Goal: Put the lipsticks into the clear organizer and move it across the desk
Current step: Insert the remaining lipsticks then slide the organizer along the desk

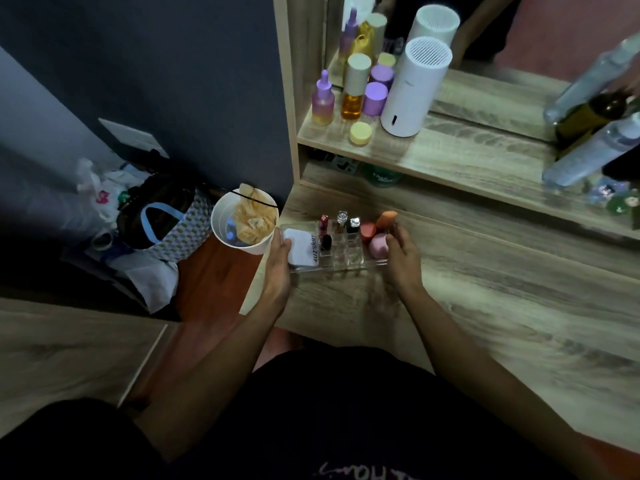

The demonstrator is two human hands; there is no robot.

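The clear organizer [346,259] sits at the left end of the wooden desk [485,306]. Several lipsticks stand upright in its slots: a red one [323,224], a silver-capped one [341,220], a black and silver one [353,225] and a short black one [326,242]. A white compact [300,248] lies in its left part. Pink and orange sponges [377,233] fill its right part. My left hand [278,263] grips the organizer's left end. My right hand [401,258] grips its right end.
A white bin [242,221] with tissue stands just off the desk's left edge, touching my left hand. Bags [166,223] lie on the floor beyond it. The shelf above holds purple and yellow bottles [349,98], a white cylinder [414,91] and clear bottles [595,150] at right.
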